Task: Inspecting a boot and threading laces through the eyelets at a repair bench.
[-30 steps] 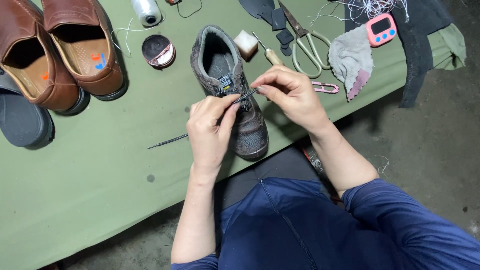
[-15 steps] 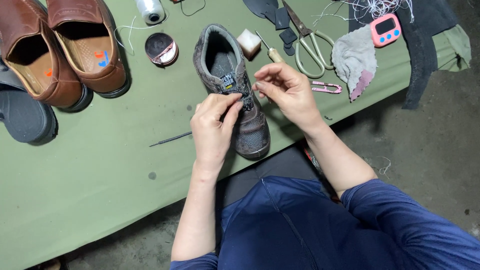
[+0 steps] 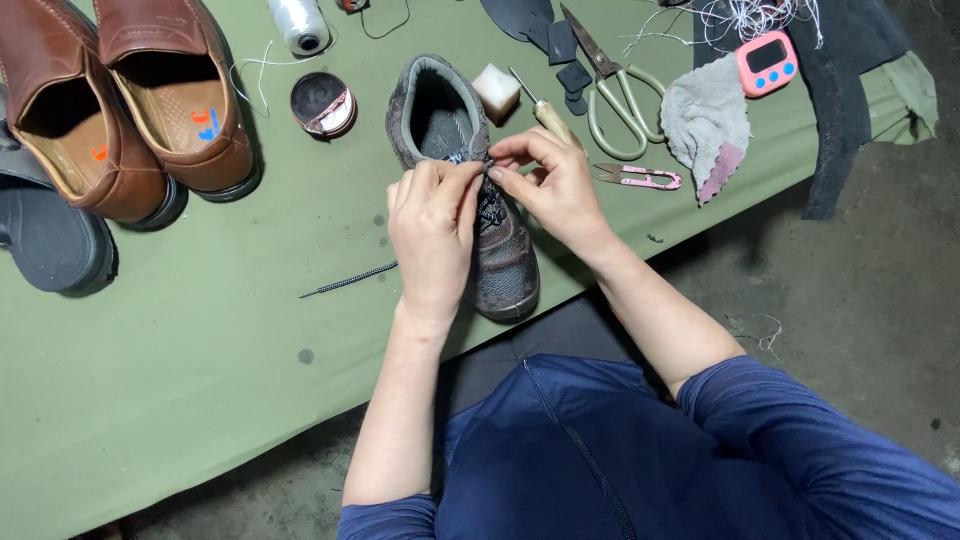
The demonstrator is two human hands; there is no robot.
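Observation:
A worn dark grey-brown boot (image 3: 505, 265) lies on the green table cover (image 3: 200, 380), toe toward me. My left hand (image 3: 432, 230) rests over its laces, fingertips pinched at the upper eyelets. My right hand (image 3: 553, 185) meets it from the right, thumb and forefinger pinching the black-and-white shoelace (image 3: 487, 200) at the same spot. A loose end of the lace (image 3: 350, 281) trails left across the cover.
Two brown leather shoes (image 3: 130, 100) and a dark sole (image 3: 50, 240) lie at the left. A round tin (image 3: 323, 103), thread spool (image 3: 300, 22), white block (image 3: 497, 92), awl (image 3: 545, 110), scissors (image 3: 610, 100), pink snips (image 3: 640, 177), grey rag (image 3: 708, 125) and pink timer (image 3: 768, 62) lie behind.
Both hands have moved closer together at the top of the boot's lacing. The right hand has come in to touch the left fingertips. The boot stays put.

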